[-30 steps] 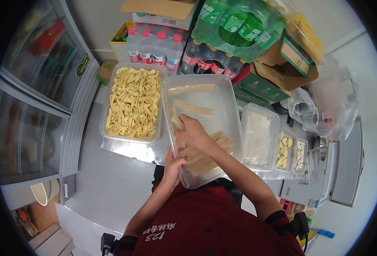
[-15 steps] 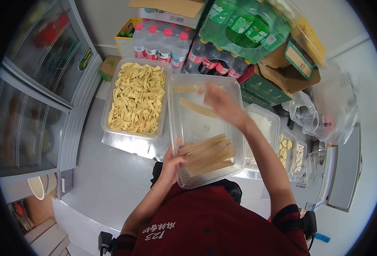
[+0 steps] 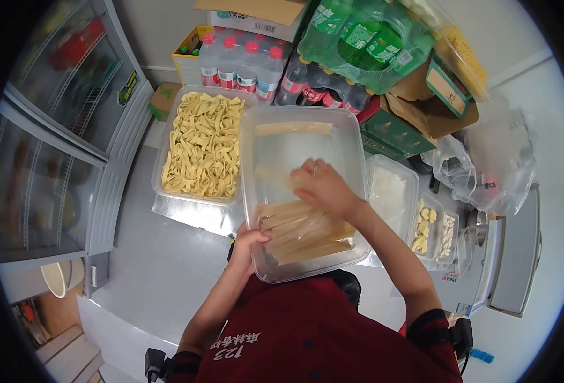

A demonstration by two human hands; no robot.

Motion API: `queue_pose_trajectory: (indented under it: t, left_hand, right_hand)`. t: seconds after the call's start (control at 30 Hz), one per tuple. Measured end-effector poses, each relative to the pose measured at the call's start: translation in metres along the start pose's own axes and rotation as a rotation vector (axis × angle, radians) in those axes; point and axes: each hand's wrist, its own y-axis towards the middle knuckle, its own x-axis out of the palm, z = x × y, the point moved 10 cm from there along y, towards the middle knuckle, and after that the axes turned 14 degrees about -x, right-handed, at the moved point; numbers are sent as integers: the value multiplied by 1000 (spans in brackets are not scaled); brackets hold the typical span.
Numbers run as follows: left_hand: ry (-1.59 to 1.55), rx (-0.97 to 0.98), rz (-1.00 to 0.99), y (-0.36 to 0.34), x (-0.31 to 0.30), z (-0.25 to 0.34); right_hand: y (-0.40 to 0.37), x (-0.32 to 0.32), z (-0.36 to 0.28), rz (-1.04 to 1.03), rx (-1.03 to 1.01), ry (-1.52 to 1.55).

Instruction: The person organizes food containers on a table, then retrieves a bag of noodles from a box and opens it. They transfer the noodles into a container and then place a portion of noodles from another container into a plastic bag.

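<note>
Head view. Item: clear rectangular plastic tub (image 3: 353, 147), on the grey steel counter (image 3: 161, 268), just beside a like tub of yellow wide noodles (image 3: 202, 143).

Contents: tan flat strips (image 3: 311, 235), most stacked slantwise at the near end. One lone strip (image 3: 285, 129) lies across the far end, and the middle floor is largely bare.

Left hand (image 3: 250, 246) clasps the tub's near-left rim. Right hand (image 3: 321, 186) is inside, fingers curled over a pale strip at mid-tub. Whether it is pinched cannot be told.

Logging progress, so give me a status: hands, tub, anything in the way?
Left hand grips clear tub at near edge. Right hand inside, on stacked strips. Noodle tub close alongside.
</note>
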Motion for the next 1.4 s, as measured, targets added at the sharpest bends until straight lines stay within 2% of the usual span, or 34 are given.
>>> queue_pose_trajectory:
  t: [0.1, 0.17, 0.23, 0.27, 0.33, 0.37, 0.47, 0.53, 0.57, 0.63, 0.67, 0.73, 0.77, 0.83, 0.87, 0.93, 1.07, 1.13, 1.27, 1.33, 1.37, 1.4]
  left_hand:
    - [-52, -4, 89, 1, -20, 0]
    - [-40, -9, 40, 1, -17, 2]
    - [-18, -20, -6, -1, -11, 4]
    - [-1, -10, -14, -2, -5, 5]
    - [21, -2, -23, -2, 0, 4]
    - [57, -21, -17, -2, 1, 1]
    - [78, -62, -14, -4, -3, -5]
    - [61, -73, -21, -4, -6, -8]
    - [46, -61, -15, -6, -12, -11]
    - [29, -52, -9, -9, -18, -11]
    - [-38, -73, -1, -9, -22, -10]
    - [-107, -91, 6, -9, -27, -9]
    - [-149, -60, -7, -8, -27, -4]
    - [-124, -8, -4, -11, -24, 12]
    - [-119, -11, -5, -11, -24, 17]
    - [-49, 23, 51, -11, -28, 28]
    - [174, 53, 36, -8, -10, 37]
    - [170, 61, 47, -9, -5, 36]
    - [94, 57, -1, -10, -10, 32]
    - [45, 93, 90, -24, -30, 42]
    - [23, 138, 113, -33, -45, 50]
    - [30, 171, 103, -43, -53, 59]
  right_hand:
    - [-17, 15, -14, -149, -48, 154]
    - [-17, 18, -14, -208, -41, 258]
    - [0, -18, 1, 37, -21, 129]
    - [12, -20, 10, 41, -19, 131]
    - [30, -58, 7, 341, -128, -351]
    - [33, -54, 9, 344, -125, -350]
    - [37, -32, 18, 224, -18, -413]
    - [35, -9, 29, 4, 117, -308]
    - [31, -5, 27, 2, 114, -306]
    - [19, 15, 9, -91, -64, -230]
    - [10, 18, 2, -93, -67, -230]
    - [-7, 29, -31, -136, -250, -33]
    - [-10, 26, -33, -137, -251, -34]
    - [-14, 6, -34, -51, -163, 244]
    - [-14, -2, -33, -47, -159, 244]
    - [-15, -17, -45, -40, -301, -27]
    - [-15, -8, -41, -65, -224, -85]
    - [-13, 15, -39, -233, -187, -88]
    - [-18, 2, -48, -207, -188, -33]
    - [-22, -60, -48, 218, -128, 99]
    - [-36, -86, -30, 429, -26, 214]
    - [-62, -96, 1, 589, 180, 292]
